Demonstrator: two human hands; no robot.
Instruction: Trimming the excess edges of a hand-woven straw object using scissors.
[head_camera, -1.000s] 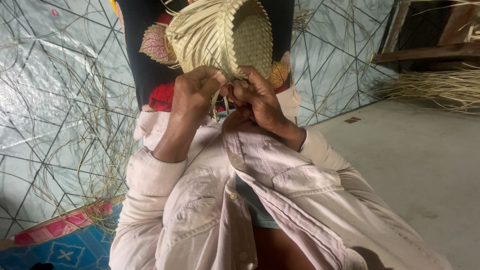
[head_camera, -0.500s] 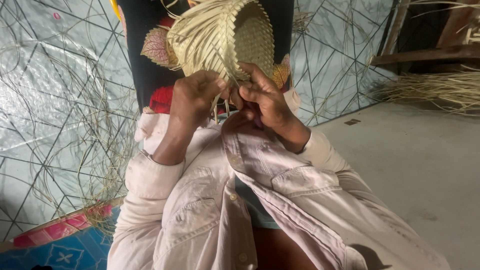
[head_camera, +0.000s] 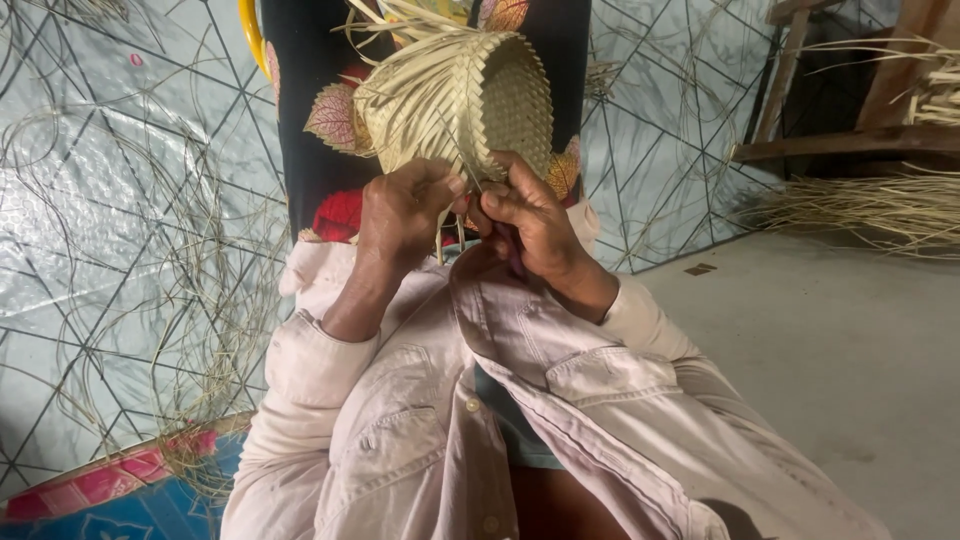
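- Head view, taken now: we see a half-woven basket (head_camera: 455, 100) of pale palm strips, held up in front of our chest, its woven bottom facing right and its open mouth turned away to the left.
- Our left hand (head_camera: 405, 215) sits just under the basket, fingers curled and pressed together, thumb and forefinger pinching a loose strip at the basket's lower edge.
- Our right hand (head_camera: 530, 220) is touching the basket's lower right edge, fingers bent and closed on the weave, forefinger laid along a strip (head_camera: 470, 180) that runs down between both hands.
- Against the pictures from a moment ago, we have drawn the basket a little closer to the camera and our right fingers have climbed higher onto its edge, while the left hand has kept its grip; we judge the strip is being tightened into the rim.
- Behind the basket lies a dark cloth with leaf patterns (head_camera: 320, 130); left of the basket, thin loose fibres (head_camera: 150, 250) are scattered over a silvery patterned mat (head_camera: 90, 200).
- Well to the right of the basket, a bundle of dry strips (head_camera: 870, 205) rests on the grey floor (head_camera: 840, 350).
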